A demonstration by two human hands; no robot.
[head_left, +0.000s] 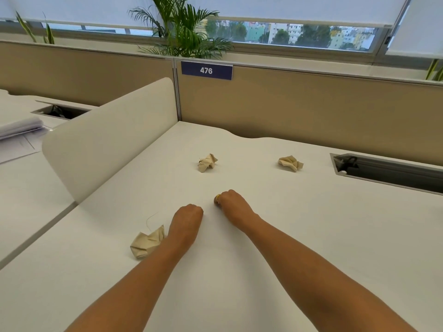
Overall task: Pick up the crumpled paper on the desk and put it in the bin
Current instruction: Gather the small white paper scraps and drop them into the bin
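Both forearms stretch over the desk [335, 224]. The left hand [188, 218] and right hand [229, 201] sit near each other, fingers curled under, nothing visible in either. One paper [148, 243] lies just beside the left wrist; a second [207, 162] and third [290, 163] lie farther off, well apart. Best to open the left hand and wrap the nearest wad whole. No bin shows. A sign [206, 70] reads "476".
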